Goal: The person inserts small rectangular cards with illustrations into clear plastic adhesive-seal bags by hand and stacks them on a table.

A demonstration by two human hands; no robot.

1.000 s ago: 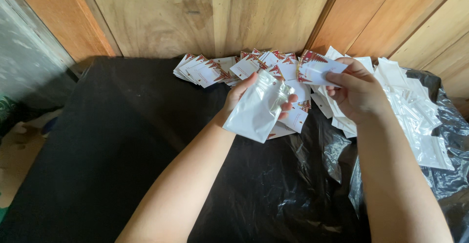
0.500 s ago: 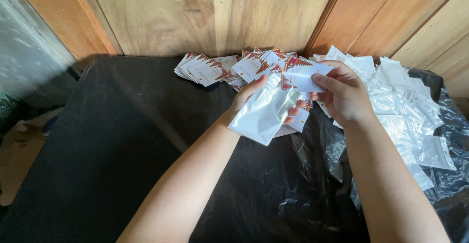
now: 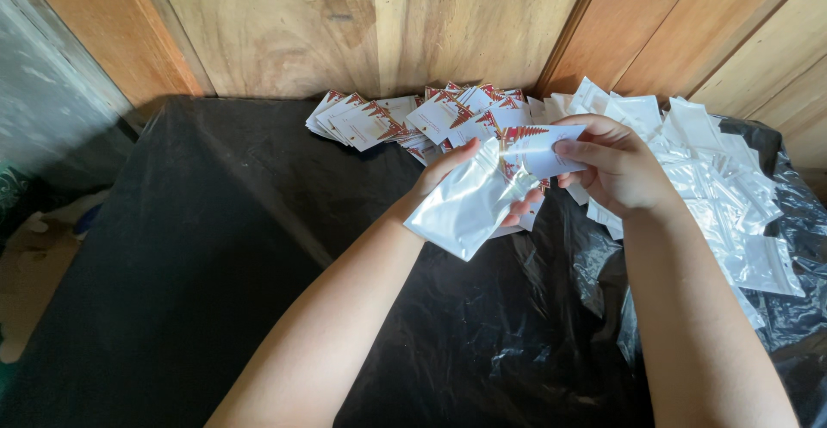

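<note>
Above the black plastic sheet (image 3: 258, 247) that covers the work surface, both hands meet in mid-air near the back wall of wooden panels (image 3: 370, 23). Left hand (image 3: 465, 178) closed on a small clear zip pouch (image 3: 469, 204), thumb on top, fingers under; pouch held tilted with its mouth toward the right hand, which appears to keep the opening presented to the card. Right hand (image 3: 616, 170) pinches a white printed card (image 3: 538, 145) between thumb and fingertips, card edge touching the pouch mouth, seemingly lined up to go in; whether it has entered I cannot tell.

Pouch: glossy, transparent front, whitish back, flat, empty-looking, slightly bowed where gripped. Card: white, rectangular, with a red and gold triangular pattern along one edge.

Supplies within reach: fanned spread of matching cards (image 3: 388, 118) against the wall just behind the hands; loose heap of empty clear pouches (image 3: 732, 195) to the right, beside the right wrist.
</note>
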